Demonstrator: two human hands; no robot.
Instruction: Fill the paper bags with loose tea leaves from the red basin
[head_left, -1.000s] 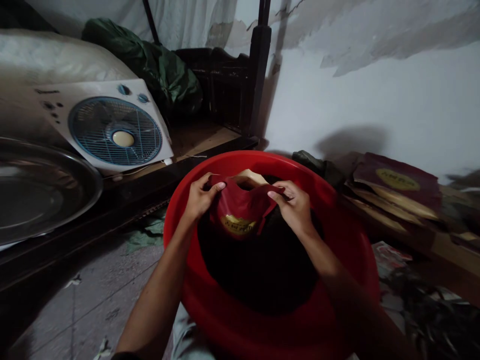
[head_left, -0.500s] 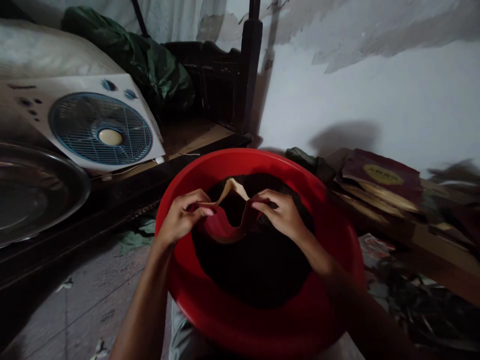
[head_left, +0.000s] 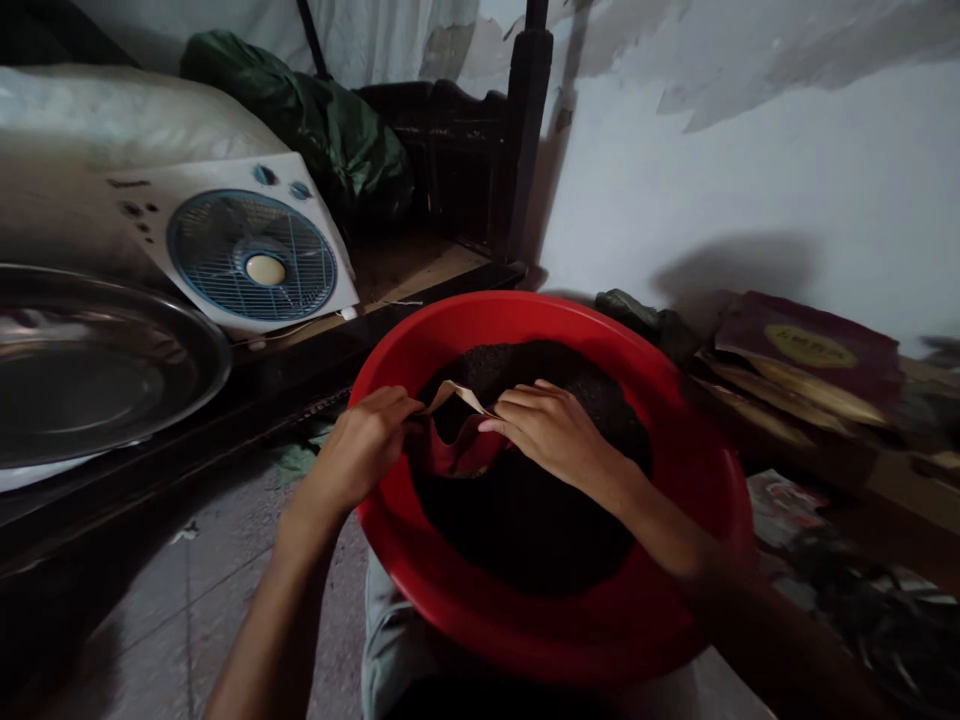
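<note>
A big red basin (head_left: 675, 470) sits in front of me, filled with a dark loose material (head_left: 525, 520). Over it, both hands hold a small red paper bag (head_left: 459, 445) with a tan inside. My left hand (head_left: 364, 450) pinches the bag's left edge. My right hand (head_left: 551, 435) grips its right edge, fingers curled over the mouth. The bag's lower part rests low against the dark material, and its printed label is hidden.
A white box fan (head_left: 251, 255) leans at the left behind a large metal tray (head_left: 97, 370). A dark wooden bed frame (head_left: 450, 190) and green cloth (head_left: 330, 140) stand at the back. Flat red bags (head_left: 806, 350) are stacked at the right by the wall.
The hands have drawn closer together and dropped lower into the basin. The bag, first held up showing its gold label, is now pulled open and pushed down against the dark material.
</note>
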